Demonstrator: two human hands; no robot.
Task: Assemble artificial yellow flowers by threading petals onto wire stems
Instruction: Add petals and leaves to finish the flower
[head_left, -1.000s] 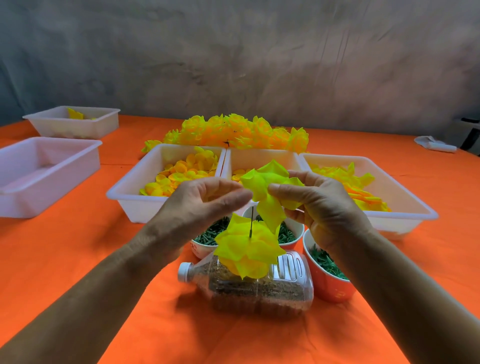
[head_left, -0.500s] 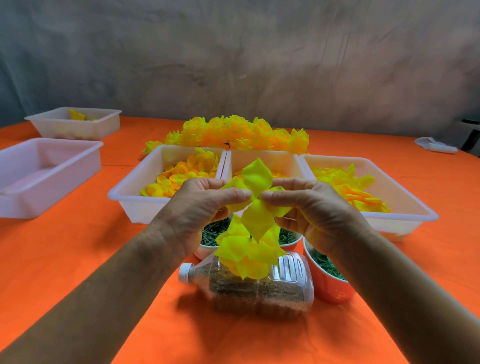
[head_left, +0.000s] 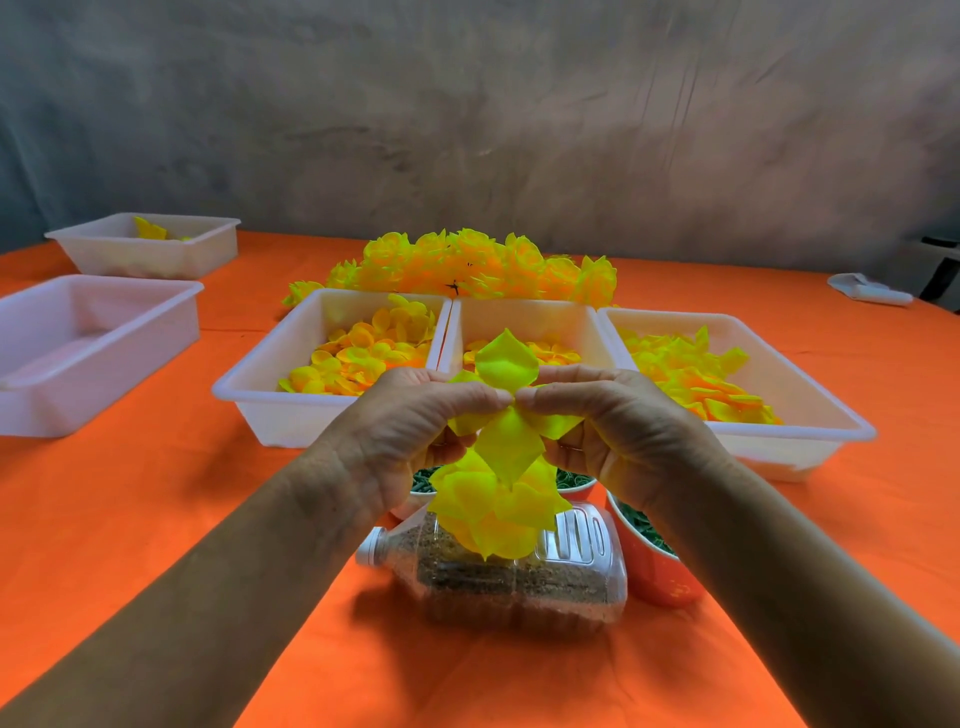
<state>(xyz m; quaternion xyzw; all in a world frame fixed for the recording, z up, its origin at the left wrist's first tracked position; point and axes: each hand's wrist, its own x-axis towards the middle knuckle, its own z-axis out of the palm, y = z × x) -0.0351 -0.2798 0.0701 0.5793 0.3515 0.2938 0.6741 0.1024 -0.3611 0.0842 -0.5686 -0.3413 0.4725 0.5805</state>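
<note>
Both hands pinch the yellow petal piece (head_left: 506, 410) just above the sand-filled bottle (head_left: 519, 577): left hand (head_left: 415, 436) and right hand (head_left: 613, 431) thumbs nearly touching. Stem hidden; push off-centre and the petal could tear.

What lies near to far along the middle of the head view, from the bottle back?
Plastic bottle → part-built flower → hands-held petal piece → middle tray → heap of finished flowers → wall.

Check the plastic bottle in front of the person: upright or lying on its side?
On its side. The plastic bottle lies flat on the orange table, white cap pointing left, with brown granular fill settled along its lower side.
</note>
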